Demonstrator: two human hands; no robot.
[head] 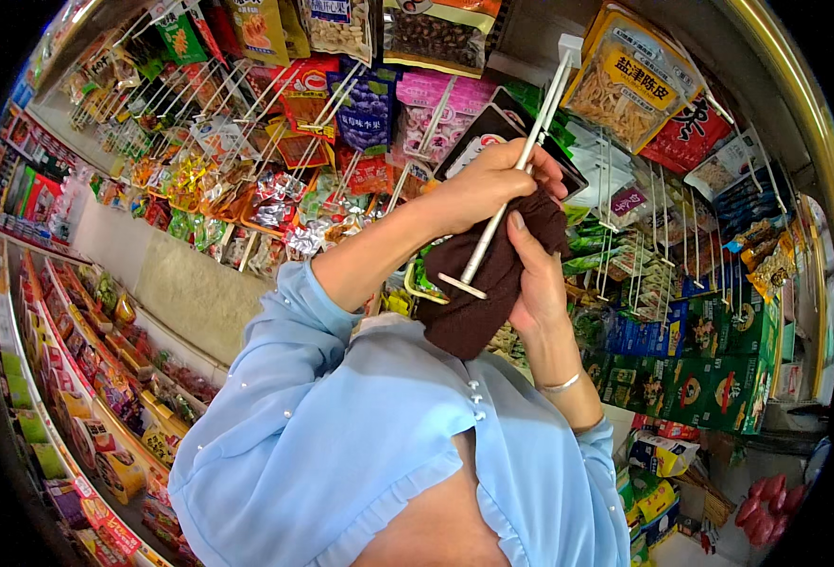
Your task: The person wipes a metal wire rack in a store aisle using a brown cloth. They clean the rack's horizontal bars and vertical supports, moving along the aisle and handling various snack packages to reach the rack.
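A long white metal display hook (491, 237) runs from the rack towards my chest, with a flat crosspiece at its near end. My left hand (498, 181) is closed around the hook's upper part, its fingers curled over a bunched part of a dark brown cloth (473, 312). The cloth hangs beneath and around the hook. My right hand (539, 273) grips the cloth from the right side, thumb on top, beside the rod. A black snack packet (470, 145) lies just behind my left hand.
Hooks with hanging snack packets fill the rack ahead, including a blue pouch (363, 110) and a yellow-framed bag (633, 81). Green cartons (714, 361) are stacked at right. Shelves of packaged food (105, 432) stand at lower left. Red packages (767, 510) lie at lower right.
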